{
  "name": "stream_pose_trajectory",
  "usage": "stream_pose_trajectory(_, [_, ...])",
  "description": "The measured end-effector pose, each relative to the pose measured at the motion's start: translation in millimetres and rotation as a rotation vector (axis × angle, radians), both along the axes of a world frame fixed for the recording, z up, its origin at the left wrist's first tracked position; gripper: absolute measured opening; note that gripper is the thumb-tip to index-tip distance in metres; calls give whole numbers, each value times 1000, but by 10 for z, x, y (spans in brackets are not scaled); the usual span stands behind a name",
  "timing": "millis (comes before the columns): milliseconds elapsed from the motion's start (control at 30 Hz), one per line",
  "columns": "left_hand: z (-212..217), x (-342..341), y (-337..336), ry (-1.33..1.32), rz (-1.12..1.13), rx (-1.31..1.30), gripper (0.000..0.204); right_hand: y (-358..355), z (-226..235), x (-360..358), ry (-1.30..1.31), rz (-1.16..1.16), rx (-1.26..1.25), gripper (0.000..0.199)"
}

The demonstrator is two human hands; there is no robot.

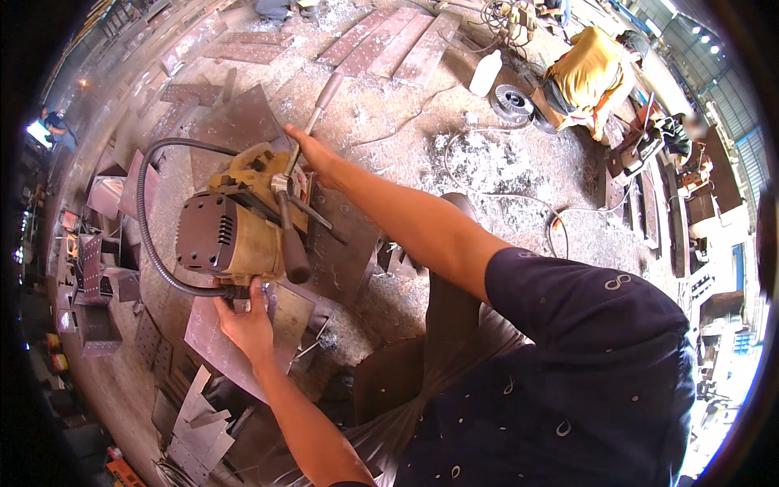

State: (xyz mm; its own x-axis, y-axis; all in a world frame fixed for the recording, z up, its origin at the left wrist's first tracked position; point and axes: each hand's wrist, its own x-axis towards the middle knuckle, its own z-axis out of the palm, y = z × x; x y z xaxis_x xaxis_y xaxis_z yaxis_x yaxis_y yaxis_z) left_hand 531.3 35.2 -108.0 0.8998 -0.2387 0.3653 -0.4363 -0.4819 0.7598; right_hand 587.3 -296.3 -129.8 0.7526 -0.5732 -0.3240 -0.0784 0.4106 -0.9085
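Note:
A yellow magnetic drill (251,252) with a dark vented motor cap (207,231) lies tilted over brown steel plates. My left hand (247,325) grips its near end, beside the place where a black corrugated cable (146,219) enters; the thumb is up against the housing. At the far right side of the drill, my right hand (312,156) holds on by the feed hub, its fingers partly hidden behind the machine. Feed handles with brown grips (328,91) spread out from the hub. Under the drill shows a steel plate (337,260).
Several flat steel plates (389,45) lie at the back. A white bottle (485,73) and a wire spool (511,101) stand near a crouching person in yellow (591,73). A thin cable (503,195) crosses the floor. Steel brackets (97,268) crowd the left; cut plates (199,430) lie near left.

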Motion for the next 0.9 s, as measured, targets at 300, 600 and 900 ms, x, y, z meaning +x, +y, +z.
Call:
stream_pose_trajectory(300, [-251, 206, 697, 66, 16, -33, 57, 1002, 1741, -1540, -589, 712, -1078, 43])
stream_pose_trajectory(600, [-1187, 361, 1932, 573, 108, 891, 98, 1584, 1965, -1161, -27, 1616, -1632, 60])
stream_pose_trajectory(900, [-1638, 550, 2184, 420, 35, 858, 72, 1759, 1998, -1210, 29, 1615, -1759, 57])
